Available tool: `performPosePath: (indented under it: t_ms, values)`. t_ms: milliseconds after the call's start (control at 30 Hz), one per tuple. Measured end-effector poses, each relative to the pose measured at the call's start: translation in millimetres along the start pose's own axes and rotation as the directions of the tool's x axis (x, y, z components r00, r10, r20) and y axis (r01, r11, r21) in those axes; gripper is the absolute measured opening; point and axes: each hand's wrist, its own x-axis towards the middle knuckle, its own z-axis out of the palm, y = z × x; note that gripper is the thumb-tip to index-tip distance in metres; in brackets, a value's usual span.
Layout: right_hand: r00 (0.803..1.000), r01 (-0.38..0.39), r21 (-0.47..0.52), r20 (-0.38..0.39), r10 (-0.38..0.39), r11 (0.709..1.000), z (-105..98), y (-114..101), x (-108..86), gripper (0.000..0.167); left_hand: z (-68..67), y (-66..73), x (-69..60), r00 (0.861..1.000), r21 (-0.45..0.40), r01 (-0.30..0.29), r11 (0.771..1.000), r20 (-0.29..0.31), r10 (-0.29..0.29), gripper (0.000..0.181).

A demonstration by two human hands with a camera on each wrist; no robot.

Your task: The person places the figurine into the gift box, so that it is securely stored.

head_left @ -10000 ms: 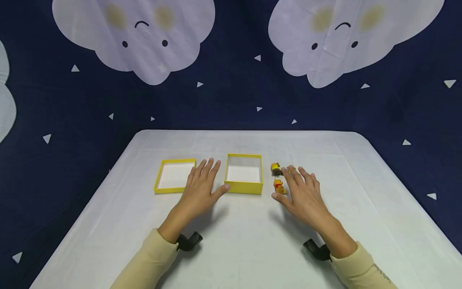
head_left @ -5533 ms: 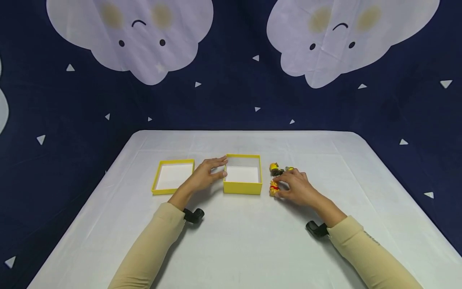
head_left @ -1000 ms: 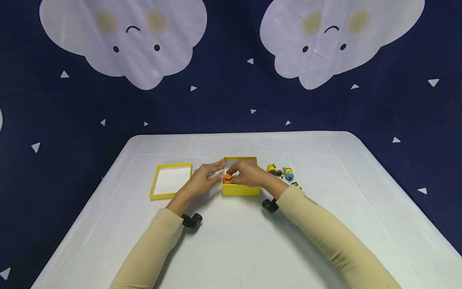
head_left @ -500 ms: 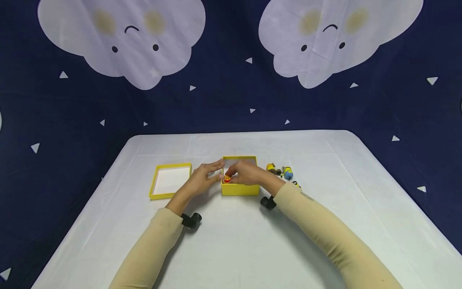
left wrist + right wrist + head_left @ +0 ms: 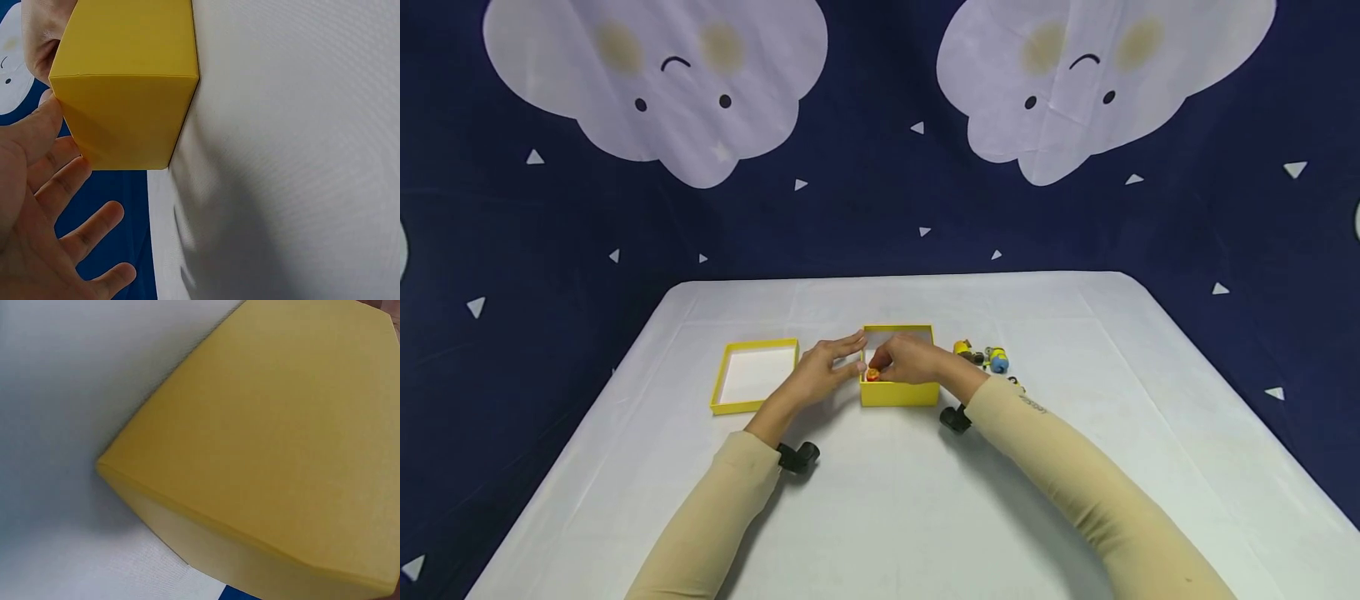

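A yellow box [image 5: 899, 395] with a white inside stands on the white table, its top uncovered. My left hand [image 5: 820, 372] touches the box's left side with thumb and fingertips, the other fingers spread, as the left wrist view shows beside the yellow wall [image 5: 125, 119]. Over the box's front edge reaches my right hand [image 5: 910, 360], pinching a small yellow-and-red figure [image 5: 872, 375] inside the left front corner. The figure's lower part is hidden by the front wall. In the right wrist view the box wall [image 5: 269, 437] fills most of the picture and hides my right fingers.
A shallow yellow-rimmed lid [image 5: 737, 408] lies left of the box, white inside up. Right of the box are a yellow-and-brown figure [image 5: 963, 349], a yellow-and-blue figure [image 5: 998, 360] and another small figure [image 5: 1016, 382], partly behind the right sleeve. A dark cloth with clouds hangs behind.
Since about ten seconds ago, my left hand has come to the box's side, and my right hand has taken the yellow-and-red figure from the table into the box. Over the last second it has sunk slightly lower.
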Motion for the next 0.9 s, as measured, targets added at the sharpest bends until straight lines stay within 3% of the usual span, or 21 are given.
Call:
performPosePath:
  t_ms: [267,900]
  values:
    - [0.999,-0.048,0.019,-0.002,0.048,0.999,-0.1,-1.6,2.8,0.021,-0.6,1.2,-0.4,1.0,-0.009,-0.002,1.0,-0.004,0.002,0.051]
    - [0.999,-0.03,0.024,0.031,0.029,0.999,0.3,-1.5,-0.6,0.024,-0.5,1.7,-2.3,1.0,0.002,0.015,1.0,0.0,-0.015,0.05]
